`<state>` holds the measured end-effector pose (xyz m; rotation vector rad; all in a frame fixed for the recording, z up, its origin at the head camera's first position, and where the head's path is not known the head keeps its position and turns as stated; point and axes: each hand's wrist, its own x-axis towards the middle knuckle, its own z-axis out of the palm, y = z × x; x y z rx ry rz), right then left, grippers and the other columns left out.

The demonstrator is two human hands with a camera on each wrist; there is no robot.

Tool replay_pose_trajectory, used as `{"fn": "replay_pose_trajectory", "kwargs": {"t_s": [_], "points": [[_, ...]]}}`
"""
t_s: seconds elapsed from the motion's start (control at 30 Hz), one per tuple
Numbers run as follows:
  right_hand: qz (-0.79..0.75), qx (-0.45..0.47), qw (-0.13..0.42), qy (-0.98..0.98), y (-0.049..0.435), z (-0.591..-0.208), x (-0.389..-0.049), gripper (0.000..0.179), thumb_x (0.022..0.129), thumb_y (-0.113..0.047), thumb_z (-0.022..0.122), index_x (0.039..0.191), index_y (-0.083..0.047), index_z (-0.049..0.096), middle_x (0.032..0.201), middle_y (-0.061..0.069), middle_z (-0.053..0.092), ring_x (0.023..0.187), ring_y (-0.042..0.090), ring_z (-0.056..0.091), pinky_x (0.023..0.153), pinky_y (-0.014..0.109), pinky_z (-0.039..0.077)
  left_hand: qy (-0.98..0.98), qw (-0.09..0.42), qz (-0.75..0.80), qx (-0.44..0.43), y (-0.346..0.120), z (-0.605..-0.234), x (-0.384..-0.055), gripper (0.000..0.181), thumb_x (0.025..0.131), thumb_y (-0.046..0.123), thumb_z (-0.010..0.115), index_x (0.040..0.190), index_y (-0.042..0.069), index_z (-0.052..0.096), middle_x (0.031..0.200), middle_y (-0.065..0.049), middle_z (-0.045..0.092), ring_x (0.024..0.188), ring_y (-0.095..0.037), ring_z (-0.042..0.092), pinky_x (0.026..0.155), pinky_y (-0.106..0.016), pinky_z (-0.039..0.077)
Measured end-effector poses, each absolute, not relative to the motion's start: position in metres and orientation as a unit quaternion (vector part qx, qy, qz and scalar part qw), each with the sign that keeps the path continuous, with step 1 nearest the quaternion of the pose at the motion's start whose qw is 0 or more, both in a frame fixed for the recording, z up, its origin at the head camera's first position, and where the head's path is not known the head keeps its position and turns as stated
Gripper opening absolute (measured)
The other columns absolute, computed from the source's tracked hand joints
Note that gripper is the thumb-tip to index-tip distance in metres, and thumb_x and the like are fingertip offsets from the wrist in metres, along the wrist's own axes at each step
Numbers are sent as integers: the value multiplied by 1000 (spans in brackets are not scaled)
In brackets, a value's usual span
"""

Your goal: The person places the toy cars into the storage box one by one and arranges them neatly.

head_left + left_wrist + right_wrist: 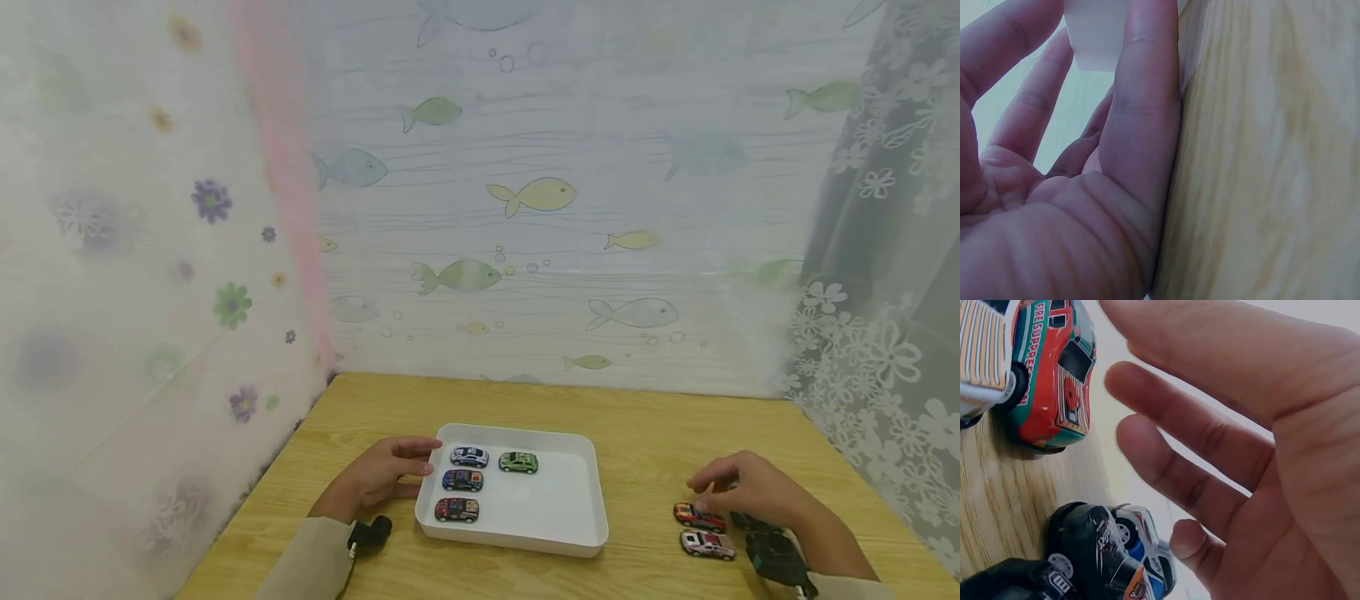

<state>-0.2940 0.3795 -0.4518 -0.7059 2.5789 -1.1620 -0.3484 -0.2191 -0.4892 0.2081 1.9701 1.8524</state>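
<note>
My left hand [390, 475] rests at the left side of a white tray [536, 546], its fingers lightly bent and touching the wall. Inside the tray stand a white-and-blue toy car [469, 457], a blue one [462, 480], a dark red one [457, 510] and a green one [518, 462]. On the right, my right hand [757, 492] hovers with loose fingers beside a red toy car [1054, 381]; nothing is held. Near it are a white-and-red toy car [707, 547], a black one [1088, 544] and a white-and-blue one [1154, 556].
The wooden table [645, 450] carries everything. Behind it hangs a fish-print curtain [540, 250], with a flowered curtain [150, 292] on the left. A black wrist device [780, 560] sits under the right wrist.
</note>
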Motion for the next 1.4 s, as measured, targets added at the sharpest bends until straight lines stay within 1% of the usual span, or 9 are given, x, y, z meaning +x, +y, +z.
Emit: {"fn": "replay_pose_trajectory", "kwargs": {"t_s": [0.2, 0.3, 0.5, 0.67, 0.73, 0.93, 1.1, 1.2, 1.4], "points": [[-414, -256, 146, 861, 379, -455, -295, 28, 95, -15, 76, 117, 3, 75, 109, 19, 76, 80, 14, 72, 66, 32, 61, 709, 212, 668, 79, -219, -489, -349, 55, 95, 13, 76, 147, 8, 58, 155, -18, 50, 128, -26, 61, 95, -47, 61], [-422, -262, 155, 854, 379, -457, -297, 26, 95, -14, 76, 114, 3, 76, 105, 15, 77, 78, 15, 74, 66, 33, 62, 709, 213, 668, 82, -219, -489, -349, 54, 95, 13, 75, 147, 8, 58, 155, -19, 49, 127, -26, 61, 95, -47, 60], [-424, -293, 157, 842, 377, -457, -297, 20, 96, -12, 73, 108, 2, 79, 104, 14, 78, 81, 13, 74, 65, 33, 62, 708, 213, 668, 85, -219, -489, -349, 55, 95, 12, 75, 147, 7, 58, 154, -19, 50, 127, -26, 62, 95, -47, 61], [-407, -283, 162, 853, 374, -454, -296, 18, 95, -13, 74, 106, -2, 81, 105, 11, 79, 86, 10, 73, 69, 27, 60, 709, 212, 667, 85, -220, -490, -349, 56, 94, 14, 77, 146, 7, 58, 152, -18, 52, 126, -25, 61, 95, -47, 61], [-404, -280, 166, 855, 373, -452, -295, 18, 95, -13, 74, 107, -1, 81, 104, 12, 79, 84, 10, 73, 69, 27, 60, 710, 212, 667, 82, -220, -490, -349, 56, 94, 14, 77, 146, 7, 59, 153, -17, 52, 125, -25, 62, 95, -47, 61], [-404, -265, 178, 857, 372, -446, -292, 20, 94, -9, 74, 108, 5, 79, 101, 17, 79, 76, 13, 74, 66, 29, 61, 710, 213, 667, 74, -220, -490, -347, 56, 94, 15, 78, 146, 8, 59, 153, -16, 52, 124, -26, 64, 95, -46, 61], [-395, -235, 187, 868, 370, -442, -290, 21, 92, -9, 77, 108, 4, 78, 103, 21, 78, 80, 15, 75, 68, 30, 62, 711, 215, 666, 74, -220, -489, -347, 56, 94, 16, 78, 146, 9, 59, 153, -16, 52, 124, -26, 63, 95, -46, 61], [-386, -222, 187, 876, 369, -440, -291, 21, 90, -10, 79, 107, 3, 79, 103, 20, 78, 83, 16, 76, 68, 31, 62, 712, 213, 665, 79, -220, -490, -347, 56, 94, 16, 77, 146, 9, 59, 152, -16, 53, 124, -25, 62, 95, -46, 61], [-379, -204, 188, 883, 367, -439, -291, 21, 87, -8, 81, 106, 2, 79, 103, 20, 78, 88, 25, 77, 71, 35, 64, 711, 212, 666, 79, -220, -491, -350, 56, 93, 16, 78, 146, 8, 59, 151, -15, 54, 123, -24, 64, 95, -46, 61]]}}
